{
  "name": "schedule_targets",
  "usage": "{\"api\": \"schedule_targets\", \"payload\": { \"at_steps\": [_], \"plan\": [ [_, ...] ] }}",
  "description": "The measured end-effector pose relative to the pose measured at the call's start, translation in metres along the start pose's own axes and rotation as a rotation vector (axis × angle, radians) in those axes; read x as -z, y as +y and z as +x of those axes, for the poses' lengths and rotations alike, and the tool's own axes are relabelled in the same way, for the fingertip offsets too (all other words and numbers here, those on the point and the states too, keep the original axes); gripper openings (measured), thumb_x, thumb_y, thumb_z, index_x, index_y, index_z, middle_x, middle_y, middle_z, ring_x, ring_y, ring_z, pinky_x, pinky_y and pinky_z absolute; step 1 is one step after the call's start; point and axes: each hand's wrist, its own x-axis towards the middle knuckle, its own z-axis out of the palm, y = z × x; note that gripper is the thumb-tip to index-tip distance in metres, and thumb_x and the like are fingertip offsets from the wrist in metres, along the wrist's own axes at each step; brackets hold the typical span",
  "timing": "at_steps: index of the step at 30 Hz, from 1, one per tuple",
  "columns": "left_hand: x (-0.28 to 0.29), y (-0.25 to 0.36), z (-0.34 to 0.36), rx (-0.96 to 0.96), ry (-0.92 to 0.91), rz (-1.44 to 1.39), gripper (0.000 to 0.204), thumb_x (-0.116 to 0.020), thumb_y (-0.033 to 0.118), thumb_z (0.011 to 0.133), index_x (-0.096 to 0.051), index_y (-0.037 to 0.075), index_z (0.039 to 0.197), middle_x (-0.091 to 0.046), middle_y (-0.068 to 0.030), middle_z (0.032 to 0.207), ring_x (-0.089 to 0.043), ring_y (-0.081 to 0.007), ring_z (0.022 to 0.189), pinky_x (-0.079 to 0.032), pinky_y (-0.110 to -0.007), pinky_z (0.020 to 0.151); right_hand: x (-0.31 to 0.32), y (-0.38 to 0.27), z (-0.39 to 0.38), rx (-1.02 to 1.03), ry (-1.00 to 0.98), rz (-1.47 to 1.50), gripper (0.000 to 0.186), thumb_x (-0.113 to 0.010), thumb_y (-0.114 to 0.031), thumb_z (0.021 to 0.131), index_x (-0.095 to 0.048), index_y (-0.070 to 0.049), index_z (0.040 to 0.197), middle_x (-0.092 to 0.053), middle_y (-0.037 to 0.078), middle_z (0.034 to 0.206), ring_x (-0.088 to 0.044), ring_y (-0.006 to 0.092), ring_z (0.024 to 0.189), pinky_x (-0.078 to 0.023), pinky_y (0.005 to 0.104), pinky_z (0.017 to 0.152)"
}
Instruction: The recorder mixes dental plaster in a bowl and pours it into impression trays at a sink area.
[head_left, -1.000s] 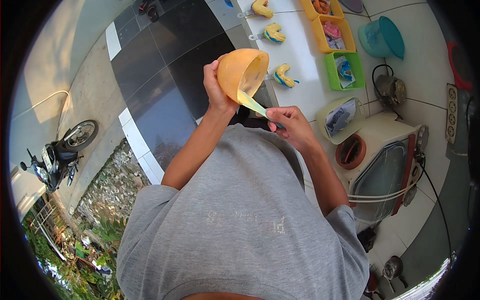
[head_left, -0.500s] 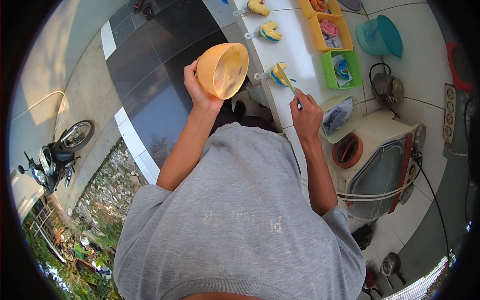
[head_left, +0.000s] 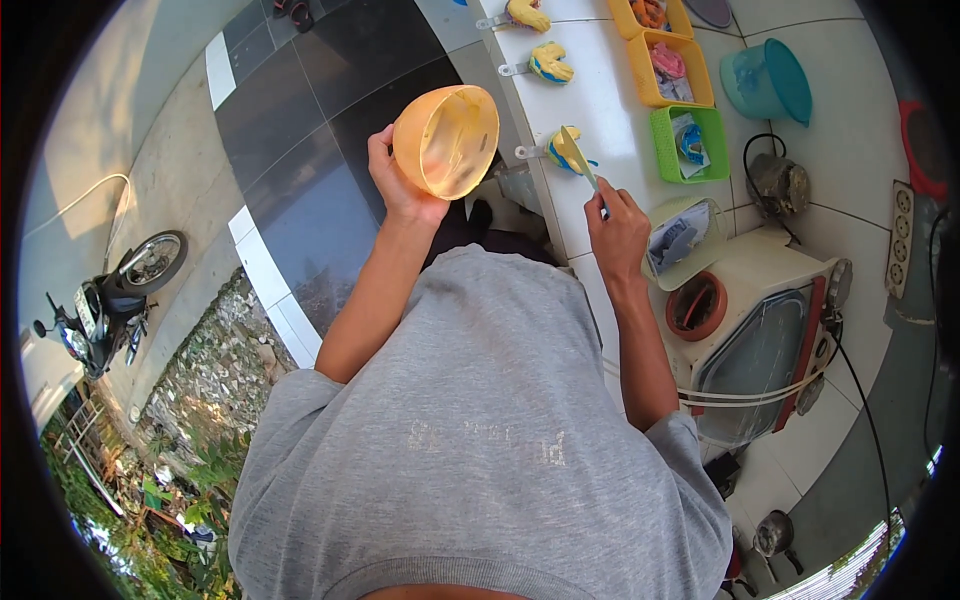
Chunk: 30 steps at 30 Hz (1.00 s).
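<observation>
My left hand (head_left: 402,190) is wrapped round an orange flexible mixing bowl (head_left: 416,140). The bowl tilts toward the right, and pale yellow smears coat its inside. In my right hand (head_left: 618,236) is a spatula (head_left: 579,158) with a flat, yellow-smeared blade. Its tip lies over the nearest dental impression tray (head_left: 558,148), where yellow paste sits on blue material. The blade partly hides that paste. Farther along the white tiled counter's left edge lie a second filled impression tray (head_left: 551,63) and a third impression tray (head_left: 527,14), their metal handles pointing left.
Yellow baskets (head_left: 672,70) and a green basket (head_left: 690,145) stand right of the trays, with a teal tub (head_left: 766,82) beyond. Nearer are a pale green container (head_left: 710,228) and a cream machine (head_left: 765,262) with a clear window. A motorcycle (head_left: 110,305) is parked far left.
The view has shifted slightly, so the counter appears a little farther right and lower. My right hand has moved slightly, with the spatula still at the nearest tray. The bowl stays nearly in place.
</observation>
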Motion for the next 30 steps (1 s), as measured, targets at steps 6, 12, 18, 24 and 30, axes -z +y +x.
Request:
{"api": "schedule_targets", "payload": {
  "at_steps": [6, 12, 18, 24, 30],
  "plan": [
    [0.015, -0.004, 0.006, 0.089, -0.143, -0.158, 0.042, -0.042, 0.035, 0.089, -0.06, 0.007, 0.116, -0.061, -0.0105, 0.117, -0.058, -0.0296, 0.108, -0.048, -0.047, 0.093, 0.041, -0.04, -0.001, -0.019, -0.026, 0.398, 0.033, -0.059, -0.001, 0.087, -0.065, -0.005, 0.119, -0.061, 0.01, 0.072, -0.057, 0.0139, 0.06, -0.044, 0.0277, 0.055],
    [-0.006, -0.025, 0.003, 0.235, -0.12, -0.286, 0.044, -0.043, 0.039, 0.092, -0.056, 0.01, 0.123, -0.059, -0.0112, 0.123, -0.055, -0.0326, 0.115, -0.044, -0.052, 0.099, 0.01, -0.079, -0.009, 0.31, -0.037, 0.292, 0.045, -0.064, 0.003, 0.081, -0.066, -0.016, 0.122, -0.058, 0.009, 0.076, -0.055, 0.0163, 0.06, -0.044, 0.0279, 0.054],
    [0.0, 0.006, 0.024, 0.036, -0.097, -0.209, 0.046, -0.042, 0.032, 0.085, -0.057, 0.008, 0.121, -0.057, -0.011, 0.123, -0.054, -0.0315, 0.115, -0.043, -0.053, 0.099, 0.028, -0.021, -0.029, 0.03, 0.015, 0.226, 0.041, -0.063, -0.001, 0.081, -0.066, -0.015, 0.119, -0.059, 0.01, 0.078, -0.057, 0.0218, 0.058, -0.046, 0.0324, 0.053],
    [0.001, 0.012, 0.022, 0.033, -0.113, -0.203, 0.045, -0.044, 0.031, 0.084, -0.057, 0.007, 0.12, -0.058, -0.0112, 0.122, -0.055, -0.0313, 0.115, -0.044, -0.052, 0.099, 0.043, -0.006, 0.012, 0.026, 0.002, 0.088, 0.036, -0.063, -0.002, 0.081, -0.067, -0.013, 0.115, -0.059, 0.011, 0.08, -0.058, 0.0251, 0.059, -0.048, 0.0361, 0.055],
    [0.012, 0.007, 0.02, 0.07, -0.184, -0.247, 0.045, -0.043, 0.031, 0.085, -0.058, 0.007, 0.12, -0.058, -0.0119, 0.123, -0.054, -0.0317, 0.115, -0.044, -0.052, 0.099, 0.039, 0.0, 0.017, 0.048, -0.123, -0.014, 0.035, -0.064, -0.003, 0.08, -0.067, -0.013, 0.113, -0.059, 0.01, 0.078, -0.06, 0.0263, 0.063, -0.05, 0.0389, 0.058]
  ]
}}
